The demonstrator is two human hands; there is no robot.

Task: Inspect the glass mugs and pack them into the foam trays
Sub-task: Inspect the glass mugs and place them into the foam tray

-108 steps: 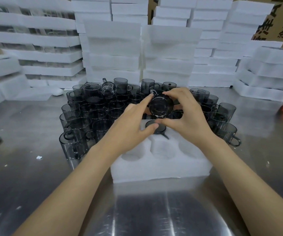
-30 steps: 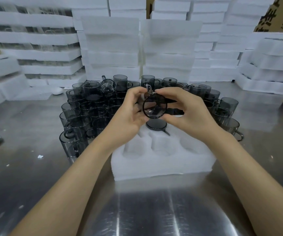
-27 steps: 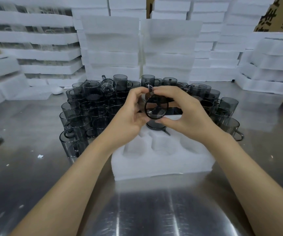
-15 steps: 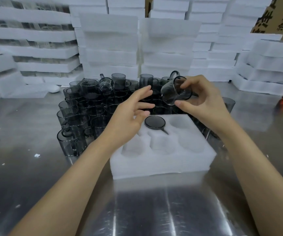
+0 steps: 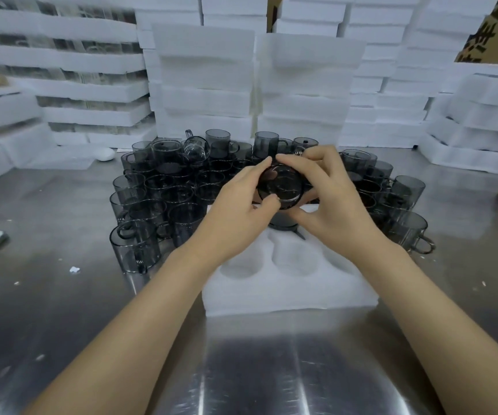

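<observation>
The hands hid most of the white foam tray's (image 5: pixel 286 292) far pockets. The left hand (image 5: pixel 235 217) and right hand (image 5: pixel 331 205) both pinched one smoky grey glass mug (image 5: pixel 280 187), its mouth toward the camera.

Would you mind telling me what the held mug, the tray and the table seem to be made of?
Mug: smoky grey glass, glossy; fingers show through it.
Tray: white foam, matte and slightly grainy, with moulded round pockets.
Table: probably stainless steel, brushed; it shows streaky reflections.
</observation>
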